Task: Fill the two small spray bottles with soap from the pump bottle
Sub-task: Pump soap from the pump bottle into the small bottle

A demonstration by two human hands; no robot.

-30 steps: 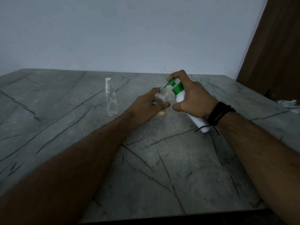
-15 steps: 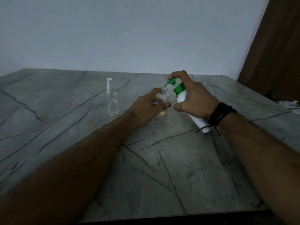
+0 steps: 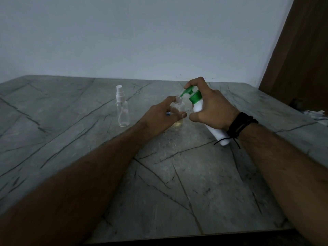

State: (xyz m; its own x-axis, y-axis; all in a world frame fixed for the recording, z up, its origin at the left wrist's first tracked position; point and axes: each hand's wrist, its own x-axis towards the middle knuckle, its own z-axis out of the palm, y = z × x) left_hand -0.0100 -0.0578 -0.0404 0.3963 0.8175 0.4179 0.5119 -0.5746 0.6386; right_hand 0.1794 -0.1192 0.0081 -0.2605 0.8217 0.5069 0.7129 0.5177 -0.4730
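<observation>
My right hand (image 3: 213, 110) gripped the tilted pump bottle (image 3: 200, 105), its long axis running toward ten o'clock, nozzle over the open spray bottle (image 3: 177, 110) my left hand (image 3: 159, 118) held at nine o'clock.

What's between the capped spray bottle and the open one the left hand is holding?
Head view: only bare grey table and the left hand's fingers wrapped around the open bottle. Nothing else stands beside the capped spray bottle.

Bare forearms, no sleeves — black corded wristbands (image 3: 241, 124) on the right wrist
</observation>
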